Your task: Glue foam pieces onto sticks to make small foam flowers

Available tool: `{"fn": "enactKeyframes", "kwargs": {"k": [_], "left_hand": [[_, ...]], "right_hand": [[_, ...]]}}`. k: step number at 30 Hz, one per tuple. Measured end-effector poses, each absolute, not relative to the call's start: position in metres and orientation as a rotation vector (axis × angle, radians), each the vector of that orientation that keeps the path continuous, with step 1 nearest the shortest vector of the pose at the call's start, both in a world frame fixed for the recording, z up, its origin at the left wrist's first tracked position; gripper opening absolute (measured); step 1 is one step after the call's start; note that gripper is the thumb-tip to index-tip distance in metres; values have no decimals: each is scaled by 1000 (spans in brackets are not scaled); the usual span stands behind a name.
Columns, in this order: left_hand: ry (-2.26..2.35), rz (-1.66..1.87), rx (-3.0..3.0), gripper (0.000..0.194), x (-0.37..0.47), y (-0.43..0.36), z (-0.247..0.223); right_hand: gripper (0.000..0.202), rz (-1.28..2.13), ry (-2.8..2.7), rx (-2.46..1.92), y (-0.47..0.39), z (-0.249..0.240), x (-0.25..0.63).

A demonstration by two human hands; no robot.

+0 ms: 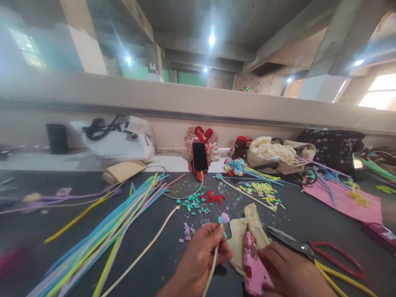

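Note:
My left hand (206, 247) is closed, pinching a cream fuzzy stem (213, 268) near its upper end. At the tip of that stem sits a small purple tuft (225, 218) with teal bits beside it. My right hand (291, 266) is closed on a pink hot glue gun (254, 264), its fingers curled at the gun's right side and partly hidden. The nozzle points away from me over a beige cloth (236, 237). Large scissors (293, 243) with red handles lie just beyond my right hand.
Cut teal pieces (194, 200), red pieces (213, 197) and yellow-green pieces (261, 189) lie ahead. Long coloured stems (114, 231) spread at left. A phone (200, 156) leans at the back on a patterned bag. Pink sheet (349, 200) lies at right.

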State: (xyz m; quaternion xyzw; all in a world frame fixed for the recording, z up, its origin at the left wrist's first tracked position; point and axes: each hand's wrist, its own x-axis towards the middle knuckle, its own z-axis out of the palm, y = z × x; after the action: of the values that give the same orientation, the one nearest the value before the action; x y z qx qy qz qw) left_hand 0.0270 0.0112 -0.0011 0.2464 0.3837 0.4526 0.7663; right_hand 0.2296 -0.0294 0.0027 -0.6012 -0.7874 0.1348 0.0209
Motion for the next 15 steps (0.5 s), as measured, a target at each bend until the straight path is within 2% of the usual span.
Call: {"fn": "enactKeyframes", "kwargs": {"k": [9,15], "left_hand": [[931,930,724,23,53,12,-28],[969,920,778,21,56,13,-31]], "right_hand": [[25,479,-2342,-1802,-34,1,237],[17,1073,-1789,-1546,-26,11,279]]}}
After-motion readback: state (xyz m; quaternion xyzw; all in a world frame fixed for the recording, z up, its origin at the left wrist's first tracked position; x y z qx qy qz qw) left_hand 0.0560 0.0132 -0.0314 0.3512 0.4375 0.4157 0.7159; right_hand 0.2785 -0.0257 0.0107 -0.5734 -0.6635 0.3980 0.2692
